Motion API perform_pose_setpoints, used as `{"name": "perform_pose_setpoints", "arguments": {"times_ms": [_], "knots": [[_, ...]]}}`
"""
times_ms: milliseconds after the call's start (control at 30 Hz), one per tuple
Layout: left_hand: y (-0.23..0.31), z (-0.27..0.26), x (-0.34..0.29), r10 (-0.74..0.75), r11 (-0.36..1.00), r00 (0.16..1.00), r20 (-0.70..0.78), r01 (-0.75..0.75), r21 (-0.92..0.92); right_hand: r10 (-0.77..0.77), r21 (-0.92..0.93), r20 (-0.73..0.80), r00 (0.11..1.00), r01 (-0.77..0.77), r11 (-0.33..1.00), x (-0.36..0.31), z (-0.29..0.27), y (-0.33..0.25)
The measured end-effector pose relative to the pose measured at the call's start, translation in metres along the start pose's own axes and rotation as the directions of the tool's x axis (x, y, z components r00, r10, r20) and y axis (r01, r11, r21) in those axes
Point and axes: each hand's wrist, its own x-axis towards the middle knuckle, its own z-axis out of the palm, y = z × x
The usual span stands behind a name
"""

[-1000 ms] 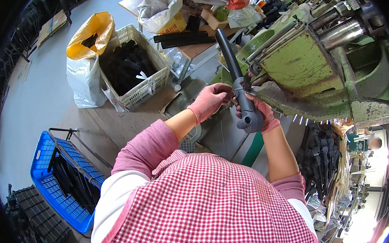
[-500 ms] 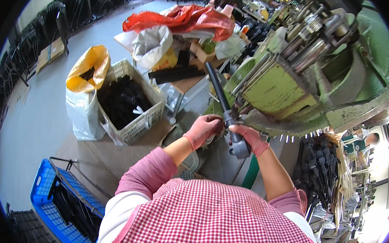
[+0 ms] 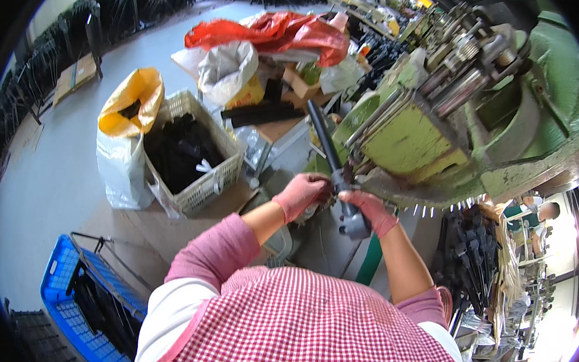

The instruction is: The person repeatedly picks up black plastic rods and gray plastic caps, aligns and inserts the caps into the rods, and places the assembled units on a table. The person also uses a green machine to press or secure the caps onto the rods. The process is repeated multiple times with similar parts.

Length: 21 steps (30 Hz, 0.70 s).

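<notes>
A long black tube (image 3: 323,135) with a thick dark-grey fitting (image 3: 354,225) at its near end slants in front of me, beside the green machine (image 3: 408,136). My right hand (image 3: 373,211), in a pinkish glove, is closed round the tube at its fitting, thumb lying across it. My left hand (image 3: 302,197), gloved the same way, is against the tube's left side with fingers curled in. What its fingertips pinch is hidden. The tube's far end points toward a small table (image 3: 277,127) with black bars on it.
Left of my hands stands a cream crate (image 3: 217,187) of black parts, beside a white-and-yellow sack (image 3: 124,168). A blue basket (image 3: 57,278) with black tubes is at lower left. Black parts (image 3: 475,243) are stacked at right, where another person (image 3: 531,217) is in the background.
Both hands and the tube stay almost in place. The fitting has turned slightly in my grip. The view has shifted a little.
</notes>
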Motion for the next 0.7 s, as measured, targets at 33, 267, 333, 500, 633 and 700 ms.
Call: {"name": "perform_pose_setpoints", "arguments": {"times_ms": [33, 267, 333, 500, 633, 700], "knots": [[-0.001, -0.001, -0.001, -0.003, 1.000, 1.000, -0.009, 0.003, -0.003, 0.095, 0.077, 0.006, 0.995, -0.095, 0.992, 0.001, -0.004, 0.003], [-0.009, -0.005, -0.002, 0.013, 0.999, 1.000, -0.010, -0.013, -0.030, 0.127, 0.445, 0.300, 0.945, -0.256, 0.858, 0.009, -0.015, 0.016], [-0.010, -0.004, -0.003, 0.021, 0.998, 1.000, -0.005, -0.022, -0.065, 0.112, 0.446, 0.308, 0.945, -0.247, 0.860, 0.009, -0.014, 0.014], [-0.009, 0.001, -0.008, 0.031, 0.998, 0.999, -0.025, -0.033, -0.057, 0.080, 0.444, 0.325, 0.942, -0.227, 0.867, 0.010, -0.012, 0.011], [-0.009, 0.005, -0.012, 0.048, 0.998, 0.998, -0.046, -0.050, -0.030, 0.088, 0.450, 0.270, 0.959, -0.206, 0.869, 0.014, -0.014, 0.015], [-0.009, 0.006, -0.013, 0.041, 0.998, 0.998, -0.053, -0.044, -0.050, 0.087, 0.445, 0.276, 0.957, -0.207, 0.871, 0.015, -0.014, 0.016]]}}
